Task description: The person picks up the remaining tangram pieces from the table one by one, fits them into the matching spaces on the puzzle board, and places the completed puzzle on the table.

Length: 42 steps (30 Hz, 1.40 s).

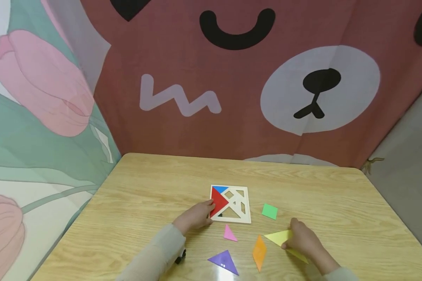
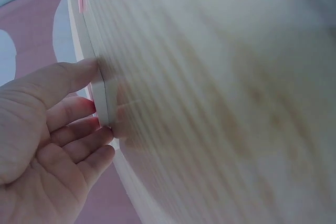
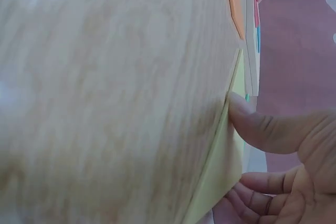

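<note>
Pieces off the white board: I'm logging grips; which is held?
Flat yellow triangle, pinched by the right hand; green square, pink triangle, purple triangle and orange parallelogram lie untouched.

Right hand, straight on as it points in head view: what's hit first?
The right hand, gripping the flat yellow triangle, would likely meet the small flat green square first, ahead-left on the wood-grain table; height unclear, so it may pass over.

Head view: the right hand (image 1: 305,241) covers the middle of the yellow triangle (image 1: 278,237); the left hand (image 1: 195,216) covers part of the tray (image 1: 237,221). The left sleeve (image 1: 158,249) partly hides a black object (image 1: 180,258). Right wrist view: top edge crops the orange rhombus (image 1: 259,253). Left wrist view: table (image 2: 226,98) blurred.
</note>
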Tool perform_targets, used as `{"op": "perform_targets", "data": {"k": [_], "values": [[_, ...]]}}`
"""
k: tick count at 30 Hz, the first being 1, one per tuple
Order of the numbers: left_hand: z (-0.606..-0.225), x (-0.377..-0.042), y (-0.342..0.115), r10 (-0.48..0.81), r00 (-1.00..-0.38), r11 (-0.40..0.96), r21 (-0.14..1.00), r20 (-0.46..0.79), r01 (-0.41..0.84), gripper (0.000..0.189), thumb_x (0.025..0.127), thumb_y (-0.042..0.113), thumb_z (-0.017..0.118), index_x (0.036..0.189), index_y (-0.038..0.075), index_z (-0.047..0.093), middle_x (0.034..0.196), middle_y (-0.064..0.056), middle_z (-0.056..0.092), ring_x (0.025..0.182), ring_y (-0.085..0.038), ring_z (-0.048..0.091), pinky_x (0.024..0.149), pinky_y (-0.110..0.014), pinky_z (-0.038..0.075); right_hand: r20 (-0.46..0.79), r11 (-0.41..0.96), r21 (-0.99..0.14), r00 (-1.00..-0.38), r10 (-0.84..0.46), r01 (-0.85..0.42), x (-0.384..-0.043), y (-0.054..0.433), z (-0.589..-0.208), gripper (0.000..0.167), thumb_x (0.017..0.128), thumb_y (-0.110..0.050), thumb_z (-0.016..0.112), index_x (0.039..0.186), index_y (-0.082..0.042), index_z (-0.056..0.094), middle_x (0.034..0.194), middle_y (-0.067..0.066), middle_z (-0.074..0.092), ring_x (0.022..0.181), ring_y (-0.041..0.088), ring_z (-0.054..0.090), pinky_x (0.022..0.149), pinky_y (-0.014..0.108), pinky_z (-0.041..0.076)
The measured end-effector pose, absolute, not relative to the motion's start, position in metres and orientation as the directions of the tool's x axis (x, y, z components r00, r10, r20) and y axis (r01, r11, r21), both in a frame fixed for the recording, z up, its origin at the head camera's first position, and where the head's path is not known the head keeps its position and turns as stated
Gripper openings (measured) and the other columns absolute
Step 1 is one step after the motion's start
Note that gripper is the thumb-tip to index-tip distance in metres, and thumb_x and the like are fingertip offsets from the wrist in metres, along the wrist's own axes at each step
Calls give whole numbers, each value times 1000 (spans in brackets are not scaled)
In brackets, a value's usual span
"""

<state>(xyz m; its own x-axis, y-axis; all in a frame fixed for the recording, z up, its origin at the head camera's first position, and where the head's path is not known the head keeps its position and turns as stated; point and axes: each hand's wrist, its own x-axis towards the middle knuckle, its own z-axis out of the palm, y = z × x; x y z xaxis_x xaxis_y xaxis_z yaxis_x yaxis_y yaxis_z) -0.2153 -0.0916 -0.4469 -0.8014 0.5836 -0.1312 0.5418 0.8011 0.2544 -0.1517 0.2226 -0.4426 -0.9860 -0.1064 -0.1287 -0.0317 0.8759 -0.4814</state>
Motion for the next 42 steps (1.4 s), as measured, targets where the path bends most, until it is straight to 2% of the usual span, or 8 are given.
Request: {"op": "perform_targets", "data": {"k": [3, 7, 11, 14, 22, 29, 35, 42], "values": [[-446, -214, -93, 569, -810, 810, 263, -143, 523, 51, 80, 21, 58, 124, -1, 44, 131, -15, 36, 116, -27, 38, 95, -31, 31, -110, 859, -510, -986, -125, -52, -153, 223, -445, 52, 54, -18, 77, 86, 6, 45, 70, 5, 45, 60, 17, 42, 51, 29, 39], [-445, -213, -95, 569, -811, 810, 263, -138, 524, 51, 80, 20, 58, 124, -2, 44, 131, -15, 37, 116, -27, 38, 95, -31, 31, -123, 797, -603, -984, -131, -31, -154, 222, -448, 39, 61, -3, 72, 89, 6, 45, 70, 6, 45, 59, 16, 41, 49, 26, 39], [-445, -214, -96, 580, -805, 802, 255, -120, 540, 51, 80, 19, 58, 123, -3, 44, 130, -17, 37, 116, -27, 38, 95, -31, 31, -123, 753, -658, -984, -132, -18, -154, 224, -450, 32, 65, 4, 66, 89, 4, 44, 73, 7, 44, 61, 17, 42, 51, 26, 40], [-443, -214, -96, 585, -803, 798, 258, -117, 544, 50, 80, 18, 58, 123, -4, 45, 130, -17, 37, 116, -27, 38, 95, -31, 31, -111, 755, -656, -986, -124, -22, -154, 226, -451, 32, 66, 4, 66, 88, 3, 43, 75, 7, 45, 64, 17, 44, 54, 27, 41], [-444, -214, -94, 589, -800, 795, 262, -118, 547, 50, 79, 18, 59, 122, -4, 45, 129, -16, 38, 115, -27, 39, 95, -30, 31, -123, 737, -676, -986, -114, -1, -156, 228, -451, 27, 68, 6, 63, 85, 0, 42, 73, 6, 40, 64, 16, 40, 51, 23, 38], [-443, -216, -94, 578, -806, 802, 272, -129, 532, 50, 79, 17, 58, 123, -3, 44, 130, -15, 37, 116, -26, 38, 95, -29, 31, -126, 641, -768, -980, -157, -4, -157, 231, -446, 21, 70, 10, 59, 83, 2, 44, 73, 5, 41, 67, 16, 41, 53, 20, 41], [-441, -216, -93, 586, -800, 797, 268, -128, 541, 49, 79, 16, 58, 123, -3, 45, 129, -15, 39, 116, -25, 38, 95, -29, 31, -144, 564, -826, -966, -213, -1, -159, 235, -446, 16, 75, 9, 54, 87, 4, 45, 74, 7, 42, 62, 15, 42, 47, 19, 39], [-442, -215, -91, 595, -795, 791, 264, -121, 552, 49, 78, 16, 59, 122, -3, 46, 128, -15, 40, 116, -25, 39, 95, -28, 31, -145, 523, -852, -972, -185, 28, -160, 235, -446, 16, 75, 9, 54, 87, 3, 45, 74, 8, 43, 63, 16, 44, 47, 21, 41]]}}
